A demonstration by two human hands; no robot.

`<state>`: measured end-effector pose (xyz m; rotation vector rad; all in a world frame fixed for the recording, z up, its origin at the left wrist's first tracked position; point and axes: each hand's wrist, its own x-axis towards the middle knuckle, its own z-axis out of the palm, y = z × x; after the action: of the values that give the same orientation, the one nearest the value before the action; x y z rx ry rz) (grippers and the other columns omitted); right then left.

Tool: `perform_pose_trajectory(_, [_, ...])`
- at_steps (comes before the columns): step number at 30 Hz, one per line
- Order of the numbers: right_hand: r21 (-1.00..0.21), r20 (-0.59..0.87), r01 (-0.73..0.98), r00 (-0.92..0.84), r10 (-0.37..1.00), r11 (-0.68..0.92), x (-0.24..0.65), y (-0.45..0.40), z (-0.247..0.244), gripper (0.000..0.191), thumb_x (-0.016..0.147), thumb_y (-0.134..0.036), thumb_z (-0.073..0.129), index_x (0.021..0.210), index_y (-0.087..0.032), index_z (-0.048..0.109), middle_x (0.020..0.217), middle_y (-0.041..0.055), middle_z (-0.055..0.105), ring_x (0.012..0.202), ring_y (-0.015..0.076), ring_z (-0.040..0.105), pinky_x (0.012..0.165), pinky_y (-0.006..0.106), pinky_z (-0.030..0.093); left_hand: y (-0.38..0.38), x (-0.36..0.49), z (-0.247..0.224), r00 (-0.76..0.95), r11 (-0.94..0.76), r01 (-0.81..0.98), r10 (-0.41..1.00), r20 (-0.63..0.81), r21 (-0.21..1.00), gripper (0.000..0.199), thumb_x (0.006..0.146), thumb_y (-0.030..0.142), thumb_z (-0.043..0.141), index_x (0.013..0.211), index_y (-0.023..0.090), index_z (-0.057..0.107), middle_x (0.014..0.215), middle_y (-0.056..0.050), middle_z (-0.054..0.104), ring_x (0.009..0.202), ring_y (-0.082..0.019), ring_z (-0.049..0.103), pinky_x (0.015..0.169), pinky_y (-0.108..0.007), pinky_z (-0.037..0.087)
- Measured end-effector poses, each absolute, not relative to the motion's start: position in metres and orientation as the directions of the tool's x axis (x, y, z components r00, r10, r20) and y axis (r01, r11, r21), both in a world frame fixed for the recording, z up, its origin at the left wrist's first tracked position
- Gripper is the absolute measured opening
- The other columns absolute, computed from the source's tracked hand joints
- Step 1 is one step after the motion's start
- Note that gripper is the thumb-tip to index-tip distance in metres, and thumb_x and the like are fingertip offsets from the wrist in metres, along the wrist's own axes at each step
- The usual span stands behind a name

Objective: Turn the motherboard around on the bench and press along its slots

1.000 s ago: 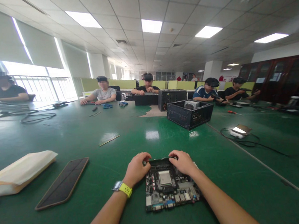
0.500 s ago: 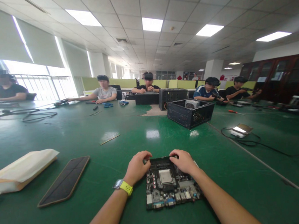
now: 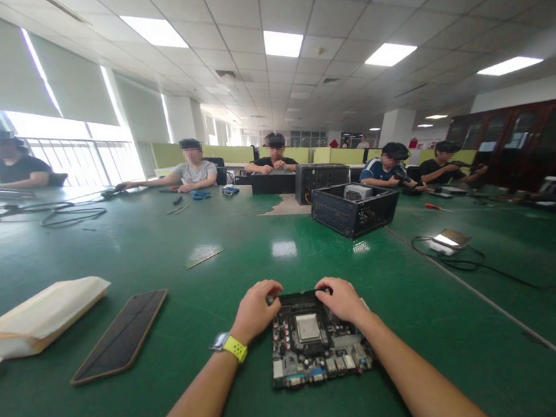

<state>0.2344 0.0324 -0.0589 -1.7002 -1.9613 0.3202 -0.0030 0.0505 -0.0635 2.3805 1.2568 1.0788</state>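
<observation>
A motherboard lies flat on the green table in front of me, its ports toward me and a silver processor in its socket. Along its far edge runs a dark narrow strip, by its look a RAM stick. My left hand, below a watch with a yellow-green band, is closed with thumb and fingers at the strip's left end. At the right end, my right hand is curled the same way. Both sets of fingertips are partly hidden, so the exact grip is hard to see.
To the left lie a phone and a paper-wrapped package. Beyond the board stands an open computer case. A cabled device and a screwdriver are on the right. Several people sit around the table.
</observation>
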Motion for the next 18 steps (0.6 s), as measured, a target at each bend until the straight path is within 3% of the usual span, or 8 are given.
perform_pose_trajectory(18, [-0.498, 0.239, 0.845, -0.081, 0.968, 0.193, 0.2349, 0.0331, -0.0604, 0.021, 0.08, -0.033, 0.054, 0.091, -0.025, 0.069, 0.097, 0.0004, 0.071, 0.094, 0.0174, 0.06, 0.084, 0.027, 0.039, 0.0514, -0.0036, -0.0649, 0.366, -0.611, 0.609, 0.782, 0.503, 0.506, 0.023, 0.071, 0.009, 0.054, 0.088, 0.019, 0.064, 0.082, -0.002, 0.065, 0.08, -0.019, 0.059, 0.076, -0.029, 0.047])
